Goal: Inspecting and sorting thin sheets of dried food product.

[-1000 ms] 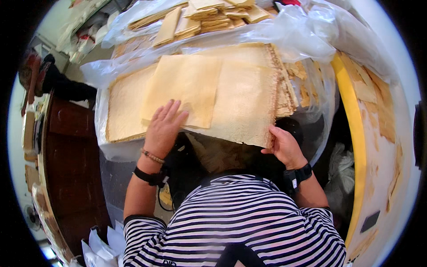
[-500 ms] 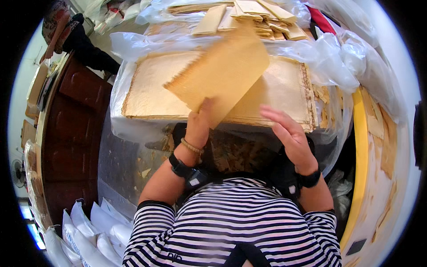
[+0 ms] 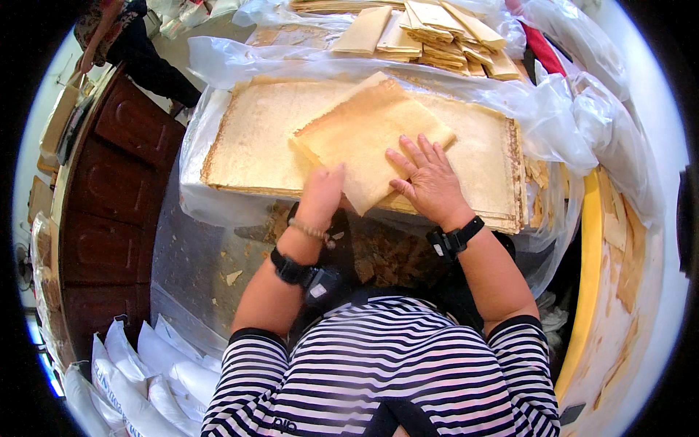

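Observation:
A thin tan sheet (image 3: 364, 138), folded over in layers, lies aslant on a stack of large pale-yellow sheets (image 3: 266, 124) with rough brown edges. At its near left edge my left hand (image 3: 322, 193) is closed, its blurred fingertips gripping the border. My right hand (image 3: 429, 178) lies flat on the near right part of the folded sheet, fingers spread and pointing away from me. The palm hides part of the sheet's right edge.
Folded tan packets (image 3: 437, 40) are piled beyond the stack. Clear plastic wrap (image 3: 553, 124) bunches at the right, beside a yellow-edged board (image 3: 588, 269). White sacks (image 3: 138, 364) stand at lower left, near a dark wooden cabinet (image 3: 109, 218). A person (image 3: 145, 58) stands at far left.
The folded sheet has come down from a raised, tilted position onto the stack. My right hand has moved left and now presses flat on it; my left hand stays at its near edge.

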Motion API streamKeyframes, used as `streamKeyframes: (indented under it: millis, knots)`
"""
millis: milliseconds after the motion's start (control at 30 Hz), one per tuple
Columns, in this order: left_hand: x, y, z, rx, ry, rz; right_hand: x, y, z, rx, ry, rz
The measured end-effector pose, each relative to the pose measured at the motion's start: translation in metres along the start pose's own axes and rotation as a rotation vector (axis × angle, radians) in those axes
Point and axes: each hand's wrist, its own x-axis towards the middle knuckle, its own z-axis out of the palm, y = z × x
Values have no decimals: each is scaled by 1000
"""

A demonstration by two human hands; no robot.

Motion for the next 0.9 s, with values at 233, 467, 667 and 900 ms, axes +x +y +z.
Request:
streamKeyframes:
  millis: [233,467,667,900]
  knots:
    - [-56,26,27,1074,-35,917,8,7,-22,-34,-103,-63]
    - [-25,-1,13,1157,-78,958,10,20,-37,38,-103,-39]
    - [-26,11,-36,682,-386,868,-12,25,-67,-22,-76,-70]
    - [-43,5,-87,482,-617,712,-40,40,-76,89,-32,-358]
